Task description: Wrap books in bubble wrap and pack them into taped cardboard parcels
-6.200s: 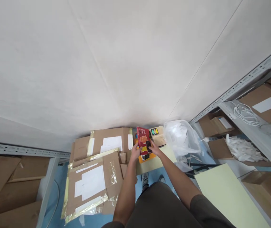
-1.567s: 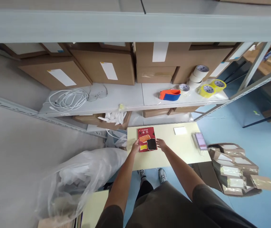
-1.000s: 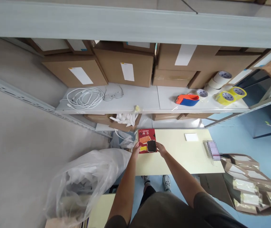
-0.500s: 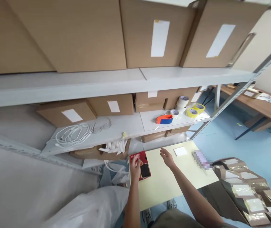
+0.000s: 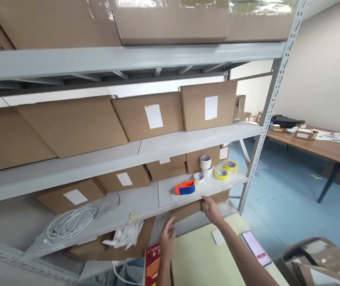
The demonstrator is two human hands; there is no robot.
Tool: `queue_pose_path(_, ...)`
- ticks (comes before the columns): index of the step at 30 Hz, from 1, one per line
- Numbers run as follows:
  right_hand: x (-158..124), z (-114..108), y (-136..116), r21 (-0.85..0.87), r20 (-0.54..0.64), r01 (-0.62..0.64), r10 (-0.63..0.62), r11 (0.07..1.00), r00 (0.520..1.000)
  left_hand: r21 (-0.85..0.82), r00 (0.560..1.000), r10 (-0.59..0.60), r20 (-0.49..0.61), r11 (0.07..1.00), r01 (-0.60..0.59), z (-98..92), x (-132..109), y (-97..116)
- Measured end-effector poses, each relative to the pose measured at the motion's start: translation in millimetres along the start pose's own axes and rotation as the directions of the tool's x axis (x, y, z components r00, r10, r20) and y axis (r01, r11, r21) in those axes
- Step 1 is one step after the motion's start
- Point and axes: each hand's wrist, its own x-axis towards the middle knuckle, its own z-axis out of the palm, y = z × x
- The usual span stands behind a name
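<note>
My left hand (image 5: 166, 236) is raised over the left part of a pale yellow tabletop (image 5: 196, 258), fingers bent and apart, holding nothing. Partly behind it lies a red book or flat box (image 5: 152, 262) with printed characters. My right hand (image 5: 212, 211) reaches to the front edge of the middle shelf, its fingers apart and somewhat curled, with nothing visible in them. Just beyond, on that shelf, sits an orange and blue tape dispenser (image 5: 184, 187). Below the right forearm a small white card or pad (image 5: 217, 236) is partly covered.
White tape rolls (image 5: 205, 163) and yellow tape rolls (image 5: 222, 174) stand on the shelf. A coiled white cable (image 5: 71, 223) lies to the left. A phone (image 5: 256, 248) rests at the table's right side. Cardboard boxes (image 5: 208, 105) line the rack; a wooden table (image 5: 331, 149) stands at right.
My left hand has lifted off the red item and moved forward. My right hand has moved forward to the shelf edge. The view has tilted up, showing more of the rack.
</note>
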Motion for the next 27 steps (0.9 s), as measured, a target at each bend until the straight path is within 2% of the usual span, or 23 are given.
queue_pose_path(4, 61.2, -1.5, -24.2, -0.199, 0.107, 0.137, -0.117, 0.97, 0.987, 0.076, 0.998, -0.025, -0.051, 0.997, 0.029, -9.0, -23.6, 15.2)
queue_pose_path(7, 103.0, 9.6, -48.0, -0.259, 0.238, 0.237, -0.176, 0.936, 0.955, 0.183, 0.996, -0.014, -0.091, 0.983, 0.031, -24.6, -46.0, 27.1)
queue_pose_path(10, 126.3, 27.3, -59.8, -0.333, 0.35, 0.23, -0.107, 0.914, 0.931, 0.23, 0.994, -0.007, -0.111, 0.973, 0.033, -43.4, -65.3, 33.2)
queue_pose_path(12, 129.9, 37.4, -60.2, -0.376, 0.366, 0.211, -0.064, 0.902, 0.929, 0.235, 0.993, -0.014, -0.121, 0.971, 0.043, -56.2, -75.1, 32.3)
queue_pose_path(15, 121.6, 44.6, -58.7, -0.399, 0.322, 0.221, -0.09, 0.89, 0.943, 0.245, 0.994, -0.018, -0.104, 0.969, 0.043, -73.7, -83.5, 26.9)
queue_pose_path(18, 102.3, 41.3, -65.1, -0.392, 0.25, 0.244, -0.152, 0.887, 0.956, 0.246, 0.998, 0.005, -0.064, 0.969, 0.011, -87.3, -84.0, 23.5)
queue_pose_path(23, 53.7, 19.4, -89.9, -0.374, 0.133, 0.224, -0.187, 0.9, 0.973, 0.179, 0.999, 0.032, -0.008, 0.983, -0.03, -103.9, -74.5, 18.4)
queue_pose_path(27, 0.1, -6.0, -101.0, -0.443, 0.029, 0.192, -0.2, 0.876, 0.979, 0.16, 0.997, 0.067, 0.04, 0.984, -0.072, -110.3, -66.6, -1.7)
